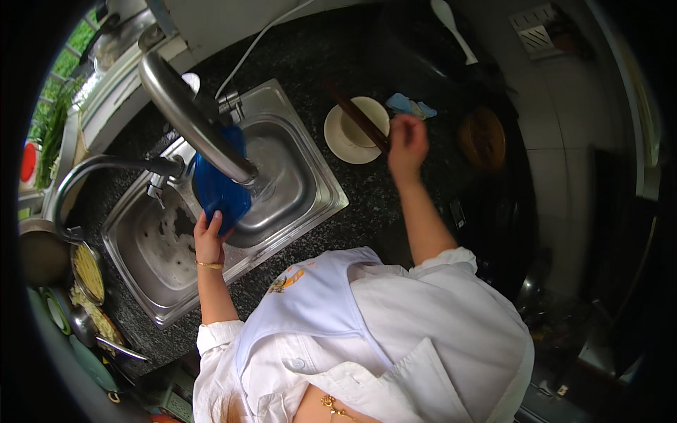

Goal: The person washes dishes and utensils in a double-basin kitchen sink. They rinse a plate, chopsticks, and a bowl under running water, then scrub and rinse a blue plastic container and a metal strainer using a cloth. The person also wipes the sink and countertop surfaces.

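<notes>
My left hand (209, 237) grips the near end of a blue plastic dish or basin (225, 195), held tilted over the divider of a double steel sink (285, 158). The curved steel faucet (185, 121) crosses above it and hides part of it; its spout end is over the right basin. My right hand (408, 148) is over the counter, slightly blurred, fingers bent, at the near end of dark brown sticks, possibly chopsticks (365, 121). Whether it grips them is unclear. They lie across a pale bowl (362, 124) on a cream plate (344, 150). A crumpled blue cloth or wrapper (410, 104) lies just beyond this hand.
A second faucet (84, 169) arches at the left. A dish of yellow strips (89, 272), a dark pan (45, 251) and a steel ladle (84, 325) crowd the left side. A brown bowl (481, 138) and a white spoon (452, 29) are on the right.
</notes>
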Motion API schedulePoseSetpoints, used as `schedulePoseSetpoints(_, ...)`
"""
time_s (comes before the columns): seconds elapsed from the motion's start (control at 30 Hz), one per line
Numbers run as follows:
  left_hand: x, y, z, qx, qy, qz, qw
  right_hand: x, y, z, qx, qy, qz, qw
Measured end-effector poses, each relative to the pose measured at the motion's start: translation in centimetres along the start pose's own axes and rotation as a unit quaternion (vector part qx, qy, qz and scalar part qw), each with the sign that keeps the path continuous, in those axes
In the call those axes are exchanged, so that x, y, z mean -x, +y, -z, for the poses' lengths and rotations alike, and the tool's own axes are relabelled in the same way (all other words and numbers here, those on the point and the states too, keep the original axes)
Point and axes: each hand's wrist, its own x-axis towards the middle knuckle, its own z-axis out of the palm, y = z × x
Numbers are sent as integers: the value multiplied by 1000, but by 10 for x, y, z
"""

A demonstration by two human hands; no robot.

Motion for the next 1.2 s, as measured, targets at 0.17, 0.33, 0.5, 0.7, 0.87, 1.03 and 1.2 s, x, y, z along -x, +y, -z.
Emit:
schedulePoseSetpoints(0.17,-2,-30,-2,-417,87,-283,859,-60,115,67,468,12,57,882)
schedulePoseSetpoints(0.33,40,-27,-22,-442,100,-278,847,-77,132,64,551,-147,51,820)
schedulePoseSetpoints(0.5,81,-8,-53,-512,86,-368,771,-50,184,102,398,-164,25,902)
schedulePoseSetpoints(0.7,92,-7,-64,-446,55,-286,846,4,176,119,356,-173,-35,918)
schedulePoseSetpoints(0.87,76,-49,-84,-471,156,-307,812,-33,212,137,220,-118,-61,967)
schedulePoseSetpoints(1.03,100,-57,-82,-544,145,-214,798,-51,189,151,167,-148,-136,965)
schedulePoseSetpoints(1.2,105,-62,-77,-441,127,-191,868,-56,146,142,80,-16,-30,996)
